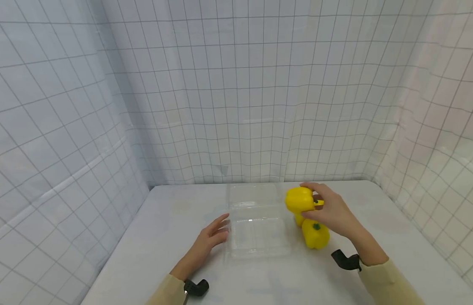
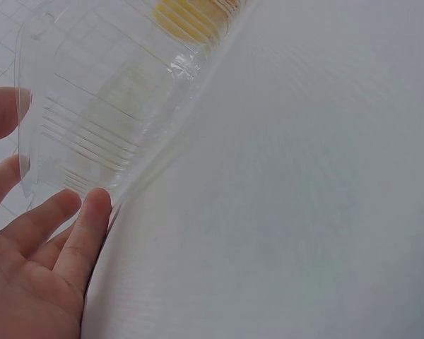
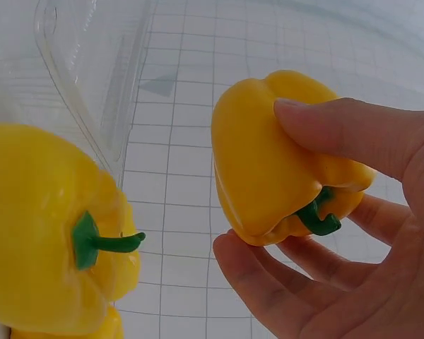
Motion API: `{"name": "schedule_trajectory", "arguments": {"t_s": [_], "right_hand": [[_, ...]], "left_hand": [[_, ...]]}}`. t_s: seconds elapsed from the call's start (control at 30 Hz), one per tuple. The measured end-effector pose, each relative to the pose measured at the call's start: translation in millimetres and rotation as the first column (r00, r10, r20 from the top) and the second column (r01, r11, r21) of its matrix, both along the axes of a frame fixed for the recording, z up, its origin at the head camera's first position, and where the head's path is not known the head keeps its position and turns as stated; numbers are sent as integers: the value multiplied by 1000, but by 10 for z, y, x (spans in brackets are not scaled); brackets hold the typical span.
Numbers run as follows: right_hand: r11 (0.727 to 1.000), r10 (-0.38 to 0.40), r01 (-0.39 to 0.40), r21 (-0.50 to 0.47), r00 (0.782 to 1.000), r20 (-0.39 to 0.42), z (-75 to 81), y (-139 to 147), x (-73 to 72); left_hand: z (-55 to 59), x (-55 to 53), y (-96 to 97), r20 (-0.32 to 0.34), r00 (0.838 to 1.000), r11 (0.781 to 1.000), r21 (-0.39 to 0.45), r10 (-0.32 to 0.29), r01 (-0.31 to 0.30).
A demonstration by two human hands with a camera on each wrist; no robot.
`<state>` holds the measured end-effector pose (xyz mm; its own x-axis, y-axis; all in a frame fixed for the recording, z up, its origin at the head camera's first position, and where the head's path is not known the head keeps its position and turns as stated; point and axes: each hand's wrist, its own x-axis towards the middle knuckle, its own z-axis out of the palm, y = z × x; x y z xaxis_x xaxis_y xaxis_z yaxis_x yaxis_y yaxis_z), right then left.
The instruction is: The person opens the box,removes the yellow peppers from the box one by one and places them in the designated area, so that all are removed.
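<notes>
A yellow bell pepper with a green stem is gripped by my right hand, thumb on one side and fingers on the other in the right wrist view. Just below it on the table, a second yellow pepper lies on its side. Part of a third yellow pepper shows behind that one, mostly hidden. A clear plastic clamshell container stands left of the peppers, its lid spread out toward the back. My left hand rests its loosely extended fingertips against the container's left side.
The white table is enclosed by white, grid-patterned curtains at the back and both sides. Each wrist carries a black camera mount.
</notes>
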<state>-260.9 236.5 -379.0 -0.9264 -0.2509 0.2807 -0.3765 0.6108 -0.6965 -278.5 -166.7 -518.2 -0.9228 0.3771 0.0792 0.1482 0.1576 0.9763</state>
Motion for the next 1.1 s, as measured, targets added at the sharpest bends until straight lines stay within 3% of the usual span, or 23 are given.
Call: {"name": "schedule_trajectory", "arguments": {"t_s": [1.1], "right_hand": [[981, -95, 105, 164, 993, -69, -21, 697, 196]], "left_hand": [[0, -23, -8, -23, 1000, 998, 55, -2, 3]]}}
